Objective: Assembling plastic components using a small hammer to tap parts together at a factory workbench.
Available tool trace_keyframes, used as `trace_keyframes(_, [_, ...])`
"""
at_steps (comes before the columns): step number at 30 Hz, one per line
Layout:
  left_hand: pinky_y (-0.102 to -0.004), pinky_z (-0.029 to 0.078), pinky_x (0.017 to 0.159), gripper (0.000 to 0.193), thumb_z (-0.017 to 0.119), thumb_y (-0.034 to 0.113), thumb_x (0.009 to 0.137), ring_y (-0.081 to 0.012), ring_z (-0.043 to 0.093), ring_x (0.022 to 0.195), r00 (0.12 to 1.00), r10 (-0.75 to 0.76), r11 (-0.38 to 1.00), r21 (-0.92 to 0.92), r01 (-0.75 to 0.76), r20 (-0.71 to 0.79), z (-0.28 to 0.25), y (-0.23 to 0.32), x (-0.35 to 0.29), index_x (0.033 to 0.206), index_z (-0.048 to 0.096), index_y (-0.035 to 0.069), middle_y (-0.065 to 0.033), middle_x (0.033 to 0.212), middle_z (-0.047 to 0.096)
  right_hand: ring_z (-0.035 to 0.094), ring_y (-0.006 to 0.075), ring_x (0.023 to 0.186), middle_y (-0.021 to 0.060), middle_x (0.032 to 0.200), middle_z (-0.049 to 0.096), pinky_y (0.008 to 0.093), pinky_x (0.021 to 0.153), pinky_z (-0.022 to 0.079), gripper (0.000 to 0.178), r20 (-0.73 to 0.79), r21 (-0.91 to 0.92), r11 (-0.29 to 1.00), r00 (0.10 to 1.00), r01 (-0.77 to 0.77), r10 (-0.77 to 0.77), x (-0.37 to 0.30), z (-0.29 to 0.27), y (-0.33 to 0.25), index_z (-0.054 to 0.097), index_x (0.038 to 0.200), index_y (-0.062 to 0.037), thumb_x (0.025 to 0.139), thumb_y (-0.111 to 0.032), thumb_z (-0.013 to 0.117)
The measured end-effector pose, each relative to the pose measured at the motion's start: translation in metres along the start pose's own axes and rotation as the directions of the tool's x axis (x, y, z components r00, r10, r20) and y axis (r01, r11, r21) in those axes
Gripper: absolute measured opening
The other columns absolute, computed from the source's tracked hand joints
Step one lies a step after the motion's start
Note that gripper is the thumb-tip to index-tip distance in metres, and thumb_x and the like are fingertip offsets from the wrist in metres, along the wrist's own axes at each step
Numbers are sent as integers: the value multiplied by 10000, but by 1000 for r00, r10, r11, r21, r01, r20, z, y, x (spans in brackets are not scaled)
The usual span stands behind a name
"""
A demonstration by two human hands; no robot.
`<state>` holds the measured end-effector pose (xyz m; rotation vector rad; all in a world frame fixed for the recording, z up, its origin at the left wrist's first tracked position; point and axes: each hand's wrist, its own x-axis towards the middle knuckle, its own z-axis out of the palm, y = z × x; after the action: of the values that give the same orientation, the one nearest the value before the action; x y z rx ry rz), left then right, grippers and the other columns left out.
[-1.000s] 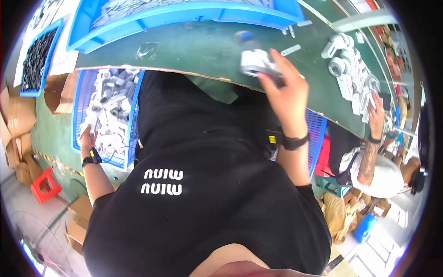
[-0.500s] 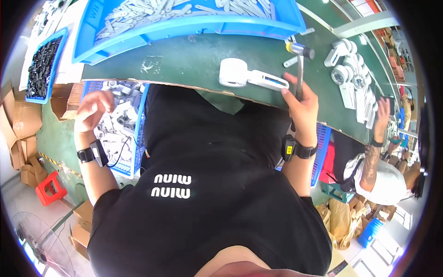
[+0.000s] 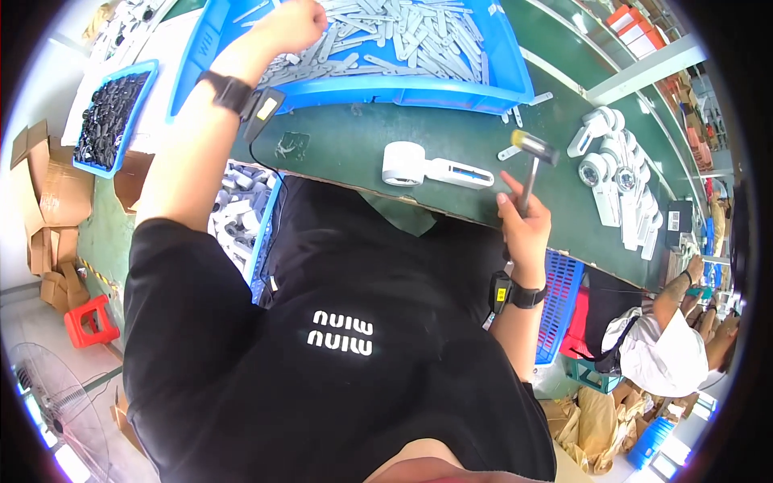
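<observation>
My right hand (image 3: 523, 229) grips the handle of a small hammer (image 3: 531, 157), whose head points up over the green table (image 3: 346, 145). Just left of it lies a white handheld device (image 3: 431, 167) with a round head and a flat handle. My left hand (image 3: 291, 24) reaches far up into a big blue bin (image 3: 419, 92) full of flat white strips; its fingers are curled among them, and whether it holds one is hidden.
A blue tray of white parts (image 3: 241, 221) sits below the table edge at my left. A tray of black parts (image 3: 109, 121) stands far left. More white devices (image 3: 620, 173) lie at the right, where another person (image 3: 660, 354) works. Cardboard boxes, a red stool (image 3: 84, 322).
My left hand rose from the low tray of white parts up into the big blue bin. The white device was set down on the table and my right hand took up the hammer.
</observation>
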<state>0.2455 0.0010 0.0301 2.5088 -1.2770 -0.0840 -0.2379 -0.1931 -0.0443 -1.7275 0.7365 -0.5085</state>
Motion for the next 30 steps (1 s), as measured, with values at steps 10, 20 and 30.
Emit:
trace_keyframes(10, [-487,612,934,227,794,221,916,-399,772,1079,979,106,988,97,-124,175,24,5,32,1088,828,77,-193,1115,819,512,23,648,-61,784,624,222,582,386,226,13,59,993,994,104,-104,-7,-8,24,828,1246,-25,1045,-59,733])
trace_keyframes(20, [-499,611,974,305,845,235,890,-415,761,1144,978,3,984,171,-40,209,29,14,39,1111,805,28,-234,1174,801,496,20,548,-16,778,643,203,488,363,230,-3,88,994,998,65,-65,-10,-8,19,789,1268,4,1069,-90,720])
trace_keyframes(30, [-485,612,952,341,883,284,856,-409,771,1092,981,-56,985,173,24,185,30,5,37,1056,808,18,-227,1123,809,502,22,558,-16,785,647,203,493,367,228,-19,93,993,997,71,-70,-10,-7,19,791,1264,4,1069,-90,720])
